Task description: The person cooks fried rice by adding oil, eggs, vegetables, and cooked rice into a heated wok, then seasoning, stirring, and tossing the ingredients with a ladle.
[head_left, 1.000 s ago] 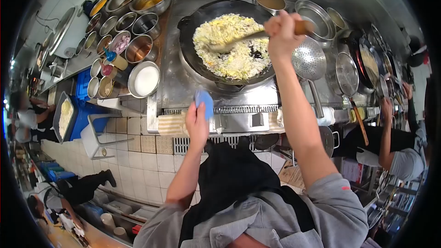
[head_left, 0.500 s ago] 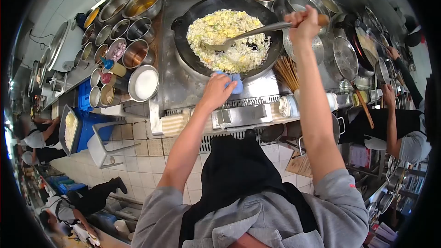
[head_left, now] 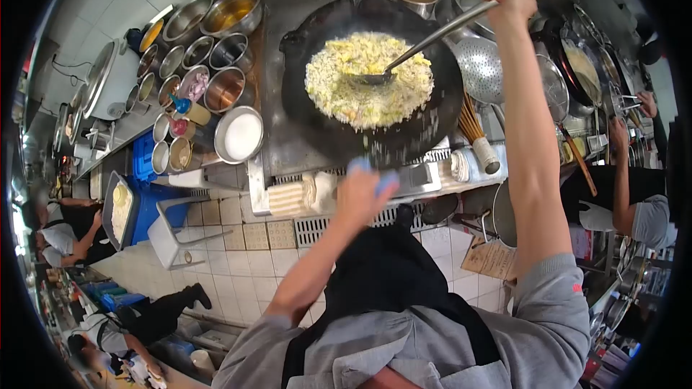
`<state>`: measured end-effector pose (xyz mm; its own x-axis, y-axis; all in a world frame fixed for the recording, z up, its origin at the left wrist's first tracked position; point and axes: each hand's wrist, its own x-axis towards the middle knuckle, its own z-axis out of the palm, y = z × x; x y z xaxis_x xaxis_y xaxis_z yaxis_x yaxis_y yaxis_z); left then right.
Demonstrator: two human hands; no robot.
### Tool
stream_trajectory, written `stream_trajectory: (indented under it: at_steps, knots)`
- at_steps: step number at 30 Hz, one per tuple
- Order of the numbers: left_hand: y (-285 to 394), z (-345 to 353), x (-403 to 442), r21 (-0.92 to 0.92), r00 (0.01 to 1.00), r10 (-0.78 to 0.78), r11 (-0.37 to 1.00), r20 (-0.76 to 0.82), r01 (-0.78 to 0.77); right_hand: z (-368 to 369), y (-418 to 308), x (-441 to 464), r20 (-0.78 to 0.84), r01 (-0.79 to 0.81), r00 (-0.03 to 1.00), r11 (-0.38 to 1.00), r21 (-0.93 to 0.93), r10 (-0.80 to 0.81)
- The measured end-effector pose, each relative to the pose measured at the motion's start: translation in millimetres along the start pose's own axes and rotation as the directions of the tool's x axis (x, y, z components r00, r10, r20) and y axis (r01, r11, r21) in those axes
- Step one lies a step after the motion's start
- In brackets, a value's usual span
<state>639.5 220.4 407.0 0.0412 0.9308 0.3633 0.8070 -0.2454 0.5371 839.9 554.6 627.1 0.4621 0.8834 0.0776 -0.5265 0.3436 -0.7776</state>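
Observation:
A large black wok (head_left: 299,108) sits on the steel stove, holding fried rice (head_left: 331,104) with yellow egg and green bits. Loose grains fly near its close edge, blurred. My right hand (head_left: 513,1) is wrapped round the handle of a long metal ladle (head_left: 447,31) with a wooden end. The ladle's bowl rests in the middle of the rice. My left hand (head_left: 360,193), smeared by motion, grips a blue cloth (head_left: 382,179) at the near rim of the wok; the exact grip under the cloth is hidden.
Left of the wok stand several metal bowls (head_left: 231,11), a pot of white powder (head_left: 240,135) and squeeze bottles (head_left: 194,110). On the right lie a perforated strainer (head_left: 479,68) and a bamboo brush (head_left: 472,126). Folded towels (head_left: 288,197) line the front edge. A co-worker's hand (head_left: 618,135) is far right.
The wok and my left hand with the cloth have come nearer to me. My right hand has moved up and right, the ladle steeper. Rice grains are now tossed near the close rim.

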Motion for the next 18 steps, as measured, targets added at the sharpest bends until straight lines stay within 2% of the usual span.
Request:
stream_trajectory:
  at_steps: [1, 2, 3, 4, 5, 7, 8, 9, 11, 12, 13, 14, 15, 17, 18]
  knots:
    - [14, -15, -25, -0.044, 0.995, 0.084, 0.995, -0.05, -0.086, 4, -17, 3, 0.0, -0.042, 0.999, 0.998, 0.049, 0.043]
    - [22, -26, -47, -0.14, 0.994, 0.091, 0.985, -0.063, -0.099, 4, -32, 7, 0.045, -0.078, 0.996, 0.992, 0.1, 0.074]
    - [36, -39, -43, -0.183, 0.983, 0.095, 0.975, -0.155, -0.123, 3, -42, 11, 0.089, -0.121, 0.99, 0.982, 0.142, 0.109]
    - [49, -61, -23, -0.105, 0.995, 0.067, 0.992, -0.074, -0.074, 5, -48, 15, 0.052, -0.142, 0.989, 0.981, 0.13, 0.136]
    - [56, -79, 4, -0.022, 1.0, 0.03, 0.999, 0.008, -0.03, 1, -40, 8, 0.047, -0.093, 0.995, 0.994, 0.049, 0.091]
    - [39, -79, 53, -0.018, 0.998, -0.031, 0.999, 0.055, 0.032, 17, -26, -12, 0.082, 0.035, 0.996, 0.995, -0.089, -0.027]
    - [19, -57, 58, -0.019, 1.0, -0.03, 0.999, 0.008, 0.03, 27, -8, -29, -0.031, 0.207, 0.974, 0.941, -0.269, -0.223]
    - [-1, -30, 52, -0.018, 0.999, -0.027, 0.999, -0.039, 0.027, 29, -2, -39, -0.037, 0.179, 0.981, 0.967, -0.183, -0.189]
    - [-12, 0, 5, -0.023, 0.998, -0.06, 0.998, 0.008, 0.06, 34, 0, -49, -0.044, 0.124, 0.991, 0.992, -0.002, -0.124]
    - [-8, 4, -15, -0.025, 0.998, -0.064, 0.998, 0.022, 0.064, 30, -10, -36, 0.011, 0.1, 0.995, 0.995, 0.019, -0.101]
    - [0, -6, -36, -0.011, 0.998, 0.064, 0.998, -0.01, -0.064, 23, -21, -22, 0.056, 0.08, 0.995, 0.996, 0.041, -0.082]
    - [9, -12, -51, -0.129, 0.989, 0.108, 0.984, -0.104, -0.121, 25, -41, -30, 0.078, 0.038, 0.996, 0.997, 0.062, -0.043]
    - [27, -31, -49, -0.173, 0.994, 0.067, 0.982, -0.082, -0.08, 27, -51, -28, 0.09, 0.038, 0.995, 0.998, 0.058, -0.043]
    - [47, -72, -3, 0.01, 0.999, 0.033, 0.999, -0.003, -0.033, 25, -54, -26, 0.12, 0.018, 0.993, 0.999, 0.035, -0.022]
    - [49, -84, 23, -0.001, 1.0, 0.01, 1.0, 0.002, -0.01, 24, -45, -22, 0.137, 0.031, 0.99, 1.0, -0.007, -0.029]
